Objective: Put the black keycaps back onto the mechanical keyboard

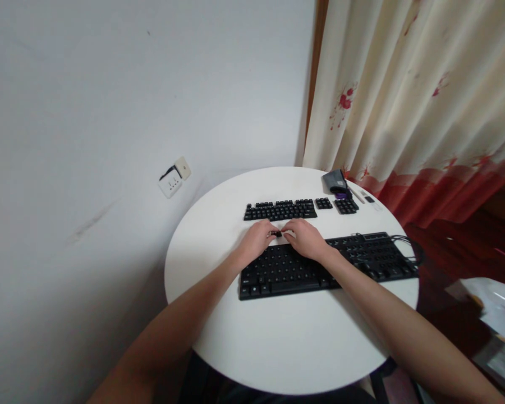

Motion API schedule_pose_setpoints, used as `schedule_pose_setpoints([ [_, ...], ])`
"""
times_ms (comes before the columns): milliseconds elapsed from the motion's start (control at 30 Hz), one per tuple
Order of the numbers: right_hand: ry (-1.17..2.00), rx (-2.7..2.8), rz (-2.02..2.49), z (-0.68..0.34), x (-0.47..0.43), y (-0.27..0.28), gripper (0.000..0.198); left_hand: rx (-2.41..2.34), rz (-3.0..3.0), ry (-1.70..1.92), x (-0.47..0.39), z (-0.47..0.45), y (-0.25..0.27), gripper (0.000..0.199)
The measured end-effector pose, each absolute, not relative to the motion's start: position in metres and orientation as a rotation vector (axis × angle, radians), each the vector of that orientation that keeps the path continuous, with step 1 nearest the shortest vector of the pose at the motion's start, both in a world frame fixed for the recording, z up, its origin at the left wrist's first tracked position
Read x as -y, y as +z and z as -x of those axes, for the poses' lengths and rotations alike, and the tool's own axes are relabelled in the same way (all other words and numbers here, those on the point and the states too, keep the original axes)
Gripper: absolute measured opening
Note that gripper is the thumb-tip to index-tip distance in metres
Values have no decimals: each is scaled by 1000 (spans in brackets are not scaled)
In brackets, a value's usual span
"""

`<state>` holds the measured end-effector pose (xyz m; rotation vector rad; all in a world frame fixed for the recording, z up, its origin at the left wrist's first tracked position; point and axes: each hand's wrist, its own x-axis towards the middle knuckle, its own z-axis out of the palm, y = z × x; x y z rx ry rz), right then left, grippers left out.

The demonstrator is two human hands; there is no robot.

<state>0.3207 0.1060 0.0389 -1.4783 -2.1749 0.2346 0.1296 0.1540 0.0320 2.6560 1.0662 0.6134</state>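
A black keyboard point(294, 272) lies near the middle of the round white table, its cable at the right end. Many of its positions look stripped of caps, while the bottom row still carries some. Behind it, loose black keycaps point(281, 210) are laid out in rows. Between the keyboard's back edge and those rows, my left hand point(256, 240) pinches a small black keycap point(278, 234). My right hand point(306, 240) meets it from the other side, fingertips closed at the same piece. Its exact shape is too small to make out.
More keycaps stand in a small block point(324, 203) and a number-pad block point(345, 206) at the back right. Beside them are a dark grey pouch point(335, 181) and small items. A coiled cable point(410, 249) hangs over the right edge. A wall with a socket point(170, 183) borders the left.
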Motion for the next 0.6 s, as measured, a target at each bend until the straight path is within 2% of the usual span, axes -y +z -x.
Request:
schedule_pose_setpoints([
  [167,201,2307,1378,-317,-105,38,24,-1108,-2617,634,-154,-129,35,24],
  [333,237,2392,1290,-315,-107,35,28,-1121,-2606,569,-156,-128,34,18],
  [600,221,2271,1536,-317,-110,35,21,-1151,-2583,507,-157,-122,37,12],
])
